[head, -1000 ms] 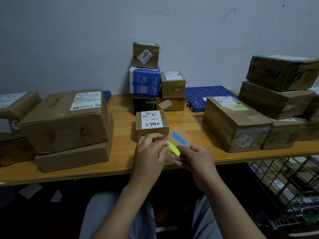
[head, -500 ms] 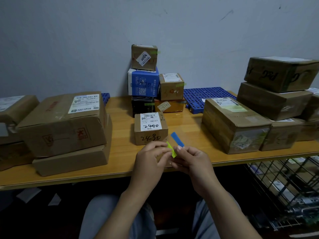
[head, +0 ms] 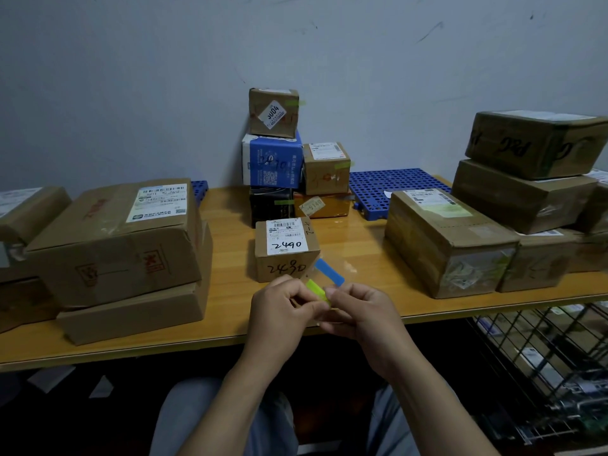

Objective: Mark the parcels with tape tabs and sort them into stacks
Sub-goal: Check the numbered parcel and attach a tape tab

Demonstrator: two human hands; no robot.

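Observation:
A small brown parcel (head: 285, 250) labelled 2490 stands on the wooden table (head: 230, 245) just beyond my hands. My right hand (head: 358, 309) holds a clear backing sheet (head: 342, 269) that carries a blue tape tab (head: 329, 272) and a yellow-green tape tab (head: 317, 290). My left hand (head: 284, 306) pinches the yellow-green tab at its near end. Both hands hover over the table's front edge, below the parcel.
Large brown boxes (head: 115, 238) are stacked at the left. A pile of small parcels (head: 274, 159) stands at the back against the wall, beside a blue perforated tray (head: 394, 189). More brown boxes (head: 526, 172) fill the right. A wire basket (head: 543, 366) sits under the table at right.
The backing sheet has turned more edge-on, and my left fingers have closed on the yellow-green tab. Both hands have stayed in front of the 2490 parcel.

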